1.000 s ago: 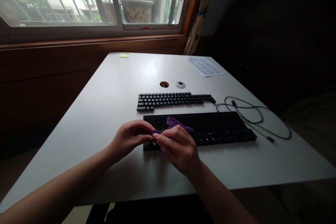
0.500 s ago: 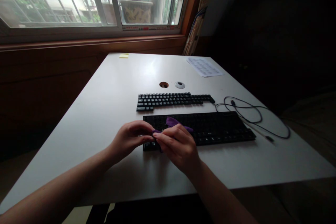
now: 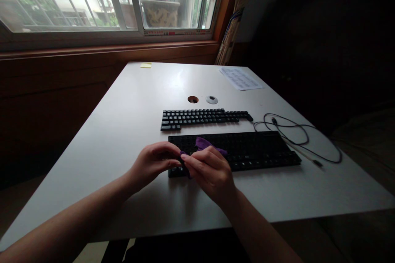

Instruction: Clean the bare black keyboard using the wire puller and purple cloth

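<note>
We've got pretty much all our light coming from the window (image 3: 101, 0), ahead and left of the right grip (image 3: 212, 174), and the view outside is washed out and hazy. There's a pale glare patch on the desk (image 3: 123, 102) well beyond the grip, soft shadow on its near side, and near-black murk off to its right. We lose most keyboard (image 3: 256, 148) detail, and the desk's near corners look stretched.
</note>
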### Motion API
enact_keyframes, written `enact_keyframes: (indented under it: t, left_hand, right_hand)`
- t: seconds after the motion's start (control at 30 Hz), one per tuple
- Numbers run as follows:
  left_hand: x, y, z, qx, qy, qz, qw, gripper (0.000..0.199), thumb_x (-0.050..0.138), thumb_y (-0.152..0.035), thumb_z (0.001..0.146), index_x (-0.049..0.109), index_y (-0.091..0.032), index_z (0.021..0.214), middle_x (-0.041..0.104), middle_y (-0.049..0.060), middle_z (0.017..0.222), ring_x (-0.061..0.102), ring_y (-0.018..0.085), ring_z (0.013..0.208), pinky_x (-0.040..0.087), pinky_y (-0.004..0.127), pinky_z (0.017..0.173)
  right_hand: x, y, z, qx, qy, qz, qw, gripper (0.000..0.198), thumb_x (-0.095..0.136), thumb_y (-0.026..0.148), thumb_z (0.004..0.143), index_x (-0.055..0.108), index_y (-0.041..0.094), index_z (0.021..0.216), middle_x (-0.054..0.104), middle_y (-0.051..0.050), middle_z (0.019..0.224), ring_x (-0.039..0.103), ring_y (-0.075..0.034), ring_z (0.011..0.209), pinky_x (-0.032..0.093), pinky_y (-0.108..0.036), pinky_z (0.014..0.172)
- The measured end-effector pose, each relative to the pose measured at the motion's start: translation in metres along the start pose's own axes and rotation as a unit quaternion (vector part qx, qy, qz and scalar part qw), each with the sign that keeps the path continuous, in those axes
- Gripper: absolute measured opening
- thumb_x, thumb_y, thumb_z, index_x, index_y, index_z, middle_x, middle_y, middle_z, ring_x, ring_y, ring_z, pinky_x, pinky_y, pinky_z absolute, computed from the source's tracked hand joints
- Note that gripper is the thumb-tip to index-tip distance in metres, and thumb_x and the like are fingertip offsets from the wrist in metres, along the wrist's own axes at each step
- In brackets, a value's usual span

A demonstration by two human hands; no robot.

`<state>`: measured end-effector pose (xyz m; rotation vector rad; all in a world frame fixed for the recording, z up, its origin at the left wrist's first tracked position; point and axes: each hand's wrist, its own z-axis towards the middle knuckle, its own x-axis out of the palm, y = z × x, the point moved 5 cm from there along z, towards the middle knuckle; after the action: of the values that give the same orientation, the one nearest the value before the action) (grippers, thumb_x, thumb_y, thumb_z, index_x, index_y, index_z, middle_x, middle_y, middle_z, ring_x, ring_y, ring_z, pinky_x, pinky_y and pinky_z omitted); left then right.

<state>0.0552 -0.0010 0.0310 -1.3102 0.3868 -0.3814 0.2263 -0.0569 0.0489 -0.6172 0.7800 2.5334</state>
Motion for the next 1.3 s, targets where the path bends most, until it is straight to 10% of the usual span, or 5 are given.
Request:
enact_keyframes:
  t: [0.97, 1.3]
  left_hand:
    - [-0.005, 0.022, 0.002, -0.081, -0.046, -0.154, 0.984, 0.019, 0.081, -0.019, 0.076, 0.069, -0.015, 0.09, 0.074, 0.007, 0.096, 0.069, 0.019, 0.088, 0.056, 0.031, 0.082]
    - [-0.01, 0.028, 0.005, -0.103, -0.114, -0.201, 0.968, 0.016, 0.081, -0.015, 0.075, 0.068, -0.015, 0.084, 0.072, 0.002, 0.089, 0.065, 0.013, 0.081, 0.051, 0.023, 0.075]
  right_hand:
    - [0.002, -0.013, -0.001, 0.091, -0.049, -0.003, 0.995, 0.018, 0.066, 0.014, 0.088, 0.07, 0.023, 0.104, 0.067, -0.004, 0.09, 0.064, -0.018, 0.085, 0.055, -0.034, 0.079]
    - [0.022, -0.014, -0.002, 0.092, 0.13, -0.06, 0.985, 0.023, 0.076, 0.037, 0.082, 0.071, 0.02, 0.097, 0.068, -0.005, 0.091, 0.055, -0.023, 0.088, 0.047, -0.042, 0.082]
